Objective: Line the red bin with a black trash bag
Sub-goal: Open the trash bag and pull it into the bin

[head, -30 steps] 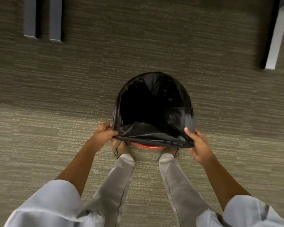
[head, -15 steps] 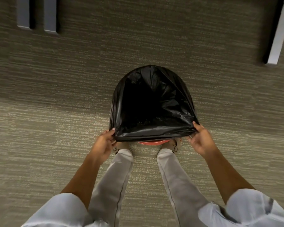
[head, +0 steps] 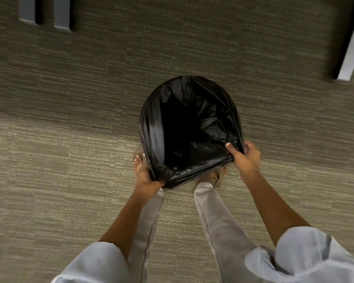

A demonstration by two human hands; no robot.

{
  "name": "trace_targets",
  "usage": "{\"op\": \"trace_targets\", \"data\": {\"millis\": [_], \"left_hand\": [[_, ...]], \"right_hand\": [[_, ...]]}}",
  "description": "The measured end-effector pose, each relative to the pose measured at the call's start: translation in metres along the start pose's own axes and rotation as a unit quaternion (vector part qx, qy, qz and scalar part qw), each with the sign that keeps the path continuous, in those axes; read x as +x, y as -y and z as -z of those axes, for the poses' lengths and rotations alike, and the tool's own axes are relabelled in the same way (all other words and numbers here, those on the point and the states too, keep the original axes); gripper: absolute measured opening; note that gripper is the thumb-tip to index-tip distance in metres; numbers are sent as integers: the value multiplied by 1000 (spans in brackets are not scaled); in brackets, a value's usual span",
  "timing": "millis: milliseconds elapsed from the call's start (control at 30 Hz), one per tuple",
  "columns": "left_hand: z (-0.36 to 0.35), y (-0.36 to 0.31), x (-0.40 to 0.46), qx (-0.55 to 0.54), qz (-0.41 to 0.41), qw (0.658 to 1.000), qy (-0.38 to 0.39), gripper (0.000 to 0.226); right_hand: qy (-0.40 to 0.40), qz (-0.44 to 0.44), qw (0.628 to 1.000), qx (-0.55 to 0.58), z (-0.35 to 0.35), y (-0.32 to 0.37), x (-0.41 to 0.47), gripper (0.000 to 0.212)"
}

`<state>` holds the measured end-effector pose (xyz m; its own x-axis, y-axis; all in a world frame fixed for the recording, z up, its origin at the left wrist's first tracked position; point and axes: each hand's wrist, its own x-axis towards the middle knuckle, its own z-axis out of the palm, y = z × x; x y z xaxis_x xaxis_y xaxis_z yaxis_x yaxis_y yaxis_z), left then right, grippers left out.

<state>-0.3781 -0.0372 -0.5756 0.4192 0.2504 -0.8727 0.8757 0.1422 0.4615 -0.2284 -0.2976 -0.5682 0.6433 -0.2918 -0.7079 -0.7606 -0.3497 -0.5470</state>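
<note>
We are counting one black trash bag (head: 190,127), held open by two hands: one left hand (head: 145,176), one right hand (head: 244,158). We are seeing three furniture legs on one carpet (head: 70,139), and one sandalled foot (head: 215,176).

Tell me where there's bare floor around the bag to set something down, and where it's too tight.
Open carpet lies left of the black trash bag, and more to its right, short of the white leg. Beyond the bag, carpet runs up to two grey legs. The near edge is crowded: left hand, right hand and both feet.
</note>
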Motion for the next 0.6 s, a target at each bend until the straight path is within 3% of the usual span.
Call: {"op": "trace_targets", "data": {"millis": [133, 233, 300, 367, 500, 600], "left_hand": [[-9, 4, 0, 0, 12, 1000, 13, 78], [-15, 2, 1, -49, 56, 997, -32, 59], [-15, 1, 4, -87, 85, 990, -77, 42], [-10, 1, 10, -121, 114, 980, -108, 33], [-4, -2, 21, -266, 205, 937, -94, 20], [-8, -6, 23, -317, 234, 913, -110, 14]], "right_hand": [[134, -112, 963, 205, 16, -12, -6, 23], [182, -170, 937, 245, 29, -20, -3, 38], [192, -189, 925, 268, 36, -22, 3, 33], [201, -196, 918, 280, 41, -23, 9, 24], [199, -211, 919, 266, 37, -22, 20, 12], [146, -186, 958, 161, 22, -19, 23, 17]]}}
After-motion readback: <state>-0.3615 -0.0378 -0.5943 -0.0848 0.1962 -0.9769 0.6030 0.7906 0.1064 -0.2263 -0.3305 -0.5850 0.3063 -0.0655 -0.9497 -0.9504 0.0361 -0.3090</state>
